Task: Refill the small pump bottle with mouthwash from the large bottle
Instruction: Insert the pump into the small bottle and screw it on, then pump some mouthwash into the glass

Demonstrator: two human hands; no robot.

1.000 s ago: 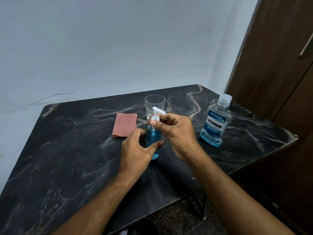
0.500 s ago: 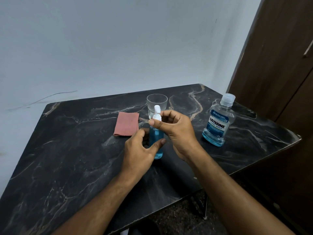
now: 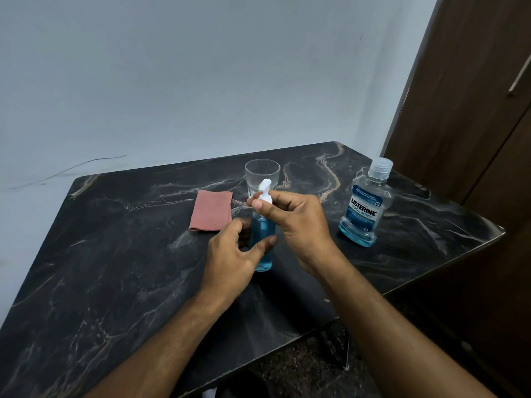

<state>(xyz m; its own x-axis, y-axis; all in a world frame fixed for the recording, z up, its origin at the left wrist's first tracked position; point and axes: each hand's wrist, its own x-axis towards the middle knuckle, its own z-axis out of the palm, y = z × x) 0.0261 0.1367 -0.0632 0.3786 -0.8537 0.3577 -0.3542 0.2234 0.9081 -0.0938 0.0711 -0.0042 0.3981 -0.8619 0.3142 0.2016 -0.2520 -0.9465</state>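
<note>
1. Mid-frame, my right hand pinches the pump head; its nozzle has swung round since a moment ago, so it is unscrewing.
2. My left hand grips the small pump bottle on the table.
3. At right, the large bottle stands capped.

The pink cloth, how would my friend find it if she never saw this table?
Start at the dark marble table against the pale wall. Look to the left of the empty drinking glass, just beyond the person's left hand. The cloth lies folded flat there, the only soft, pink thing among clear and blue containers.
</note>
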